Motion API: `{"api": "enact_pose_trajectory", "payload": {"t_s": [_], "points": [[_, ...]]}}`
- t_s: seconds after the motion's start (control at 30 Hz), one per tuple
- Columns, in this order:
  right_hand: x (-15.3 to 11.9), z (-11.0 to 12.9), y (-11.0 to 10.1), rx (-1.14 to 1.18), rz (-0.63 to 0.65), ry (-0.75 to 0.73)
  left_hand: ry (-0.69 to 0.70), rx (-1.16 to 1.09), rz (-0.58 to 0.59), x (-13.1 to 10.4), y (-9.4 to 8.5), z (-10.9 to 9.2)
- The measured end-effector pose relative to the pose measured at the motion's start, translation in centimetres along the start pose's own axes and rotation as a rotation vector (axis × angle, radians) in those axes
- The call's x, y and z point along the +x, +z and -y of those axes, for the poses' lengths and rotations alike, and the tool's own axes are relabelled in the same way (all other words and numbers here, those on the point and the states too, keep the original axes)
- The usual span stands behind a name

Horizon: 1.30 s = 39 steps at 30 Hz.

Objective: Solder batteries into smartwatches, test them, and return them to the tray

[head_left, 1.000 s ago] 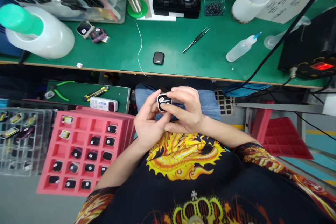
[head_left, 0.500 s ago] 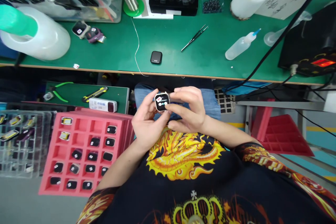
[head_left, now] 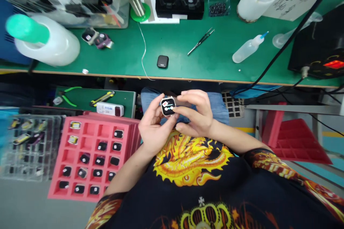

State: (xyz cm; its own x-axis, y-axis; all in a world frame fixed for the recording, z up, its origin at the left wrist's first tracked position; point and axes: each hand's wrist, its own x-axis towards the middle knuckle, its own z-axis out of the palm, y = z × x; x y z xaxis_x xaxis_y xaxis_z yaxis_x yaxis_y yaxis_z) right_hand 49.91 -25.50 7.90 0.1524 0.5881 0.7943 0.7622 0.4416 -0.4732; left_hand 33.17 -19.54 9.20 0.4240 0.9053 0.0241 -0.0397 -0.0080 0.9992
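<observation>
The left hand [head_left: 153, 127] pinches the watch [head_left: 167, 109] by its edges, while the right hand [head_left: 198, 112], fingers loosely parted, has a fingertip at its screen, where too firm a push (the hold looks light) could tip it onto the lap [head_left: 219, 109] below the grip.

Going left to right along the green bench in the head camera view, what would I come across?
White jug with a green cap → pair of watches → green-ended wire spool → small black square case → tweezers → squeeze bottle with a blue tip → black unit with a red display.
</observation>
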Motion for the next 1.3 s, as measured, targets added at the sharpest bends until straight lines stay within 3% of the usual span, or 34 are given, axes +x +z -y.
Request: {"api": "enact_pose_trajectory", "payload": {"t_s": [0.17,0.3,0.43,0.6,0.73,1.1,1.3], "points": [[0.1,-0.4,0.0,0.091,0.031,0.223,-0.048,-0.011,-0.005,0.8,-0.8,0.1],[0.5,-0.4,0.8,0.158,0.029,0.324,0.022,0.019,-0.09,2.1,-2.1,-0.7],[0.7,0.0,1.2,0.154,0.023,0.279,0.074,0.069,-0.162,2.7,-2.5,-1.4],[0.7,0.3,1.4,0.044,0.062,0.058,0.101,0.098,-0.119,2.2,-2.0,-1.3],[0.5,0.2,1.7,0.017,0.094,0.014,0.102,0.116,-0.113,1.7,-1.6,-1.2],[0.0,-0.1,1.1,0.078,0.032,0.16,0.068,0.17,-0.115,1.6,-1.3,-1.3],[0.1,-0.6,1.3,0.183,-0.01,0.349,-0.088,0.003,-0.079,2.7,-1.5,-1.7]]}}
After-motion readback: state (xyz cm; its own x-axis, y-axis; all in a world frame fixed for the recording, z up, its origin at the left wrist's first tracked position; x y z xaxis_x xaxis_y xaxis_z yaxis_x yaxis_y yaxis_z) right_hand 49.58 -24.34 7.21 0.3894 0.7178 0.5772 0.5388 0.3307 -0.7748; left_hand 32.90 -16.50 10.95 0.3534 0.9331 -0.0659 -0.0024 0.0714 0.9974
